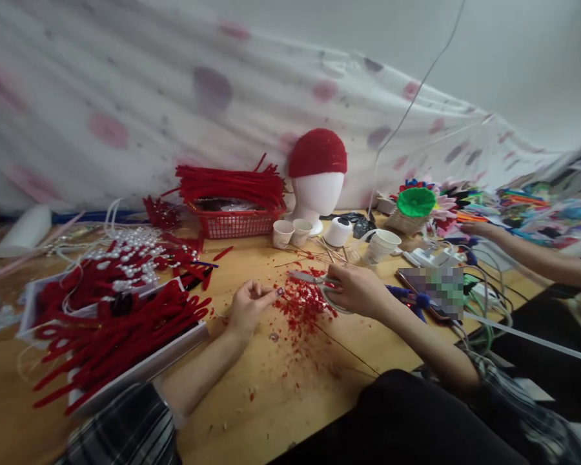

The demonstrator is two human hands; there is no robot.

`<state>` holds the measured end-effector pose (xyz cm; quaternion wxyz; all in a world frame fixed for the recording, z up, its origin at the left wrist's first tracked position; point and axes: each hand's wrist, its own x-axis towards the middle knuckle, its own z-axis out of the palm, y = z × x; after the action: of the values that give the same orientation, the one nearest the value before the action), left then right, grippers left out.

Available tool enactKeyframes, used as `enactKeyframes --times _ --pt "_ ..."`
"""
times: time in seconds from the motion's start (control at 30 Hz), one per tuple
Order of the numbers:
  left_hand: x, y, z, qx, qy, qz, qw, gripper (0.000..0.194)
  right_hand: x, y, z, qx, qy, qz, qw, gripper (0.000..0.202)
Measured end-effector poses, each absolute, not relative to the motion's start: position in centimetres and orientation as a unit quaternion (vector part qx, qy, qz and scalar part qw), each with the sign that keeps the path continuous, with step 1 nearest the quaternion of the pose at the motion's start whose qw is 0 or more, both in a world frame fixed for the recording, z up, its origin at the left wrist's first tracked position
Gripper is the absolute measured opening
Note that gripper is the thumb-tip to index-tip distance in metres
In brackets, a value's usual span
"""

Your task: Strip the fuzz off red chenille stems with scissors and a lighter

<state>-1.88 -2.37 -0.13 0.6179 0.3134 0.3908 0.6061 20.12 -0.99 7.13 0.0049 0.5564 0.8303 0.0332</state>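
My right hand (361, 289) is wrapped round the handles of a pair of scissors (304, 277), whose blades point left over a scatter of red fuzzy clippings (303, 307) on the wooden table. Just left of that scatter, my left hand (249, 307) is closed in a pinch. Whatever its fingertips hold is too small to make out. The tip of the scissors lies close to these fingers, apart from them. A thin dark stem (348, 349) lies on the table below my right hand.
At left, a white box (145, 361) holds red fuzzy stems, near pearl-bead sprays (135, 252). Behind stand a red basket (232, 224), a white head form (314, 194) in a red cap, paper cups (383, 244) and a thread spool (337, 232). A phone (430, 294), cables and another person's arm (532, 252) are at right.
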Motion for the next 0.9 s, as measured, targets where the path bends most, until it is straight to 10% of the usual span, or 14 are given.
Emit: enactKeyframes --times 0.23,0.63,0.9 --pt "-1.8 -2.7 0.4 0.295 0.396 0.624 0.606 0.048 21.2 -1.9 7.6 0.577 0.815 0.012 -0.059 0.016" --pt "-3.7 -6.6 12.2 0.379 0.289 0.771 0.423 0.036 22.5 -6.0 14.0 0.532 0.646 -0.277 -0.471 0.040" --pt "-2.0 -10.7 9.3 0.691 0.315 0.628 0.172 0.030 15.3 -5.5 14.1 0.386 0.541 -0.641 -0.384 0.043"
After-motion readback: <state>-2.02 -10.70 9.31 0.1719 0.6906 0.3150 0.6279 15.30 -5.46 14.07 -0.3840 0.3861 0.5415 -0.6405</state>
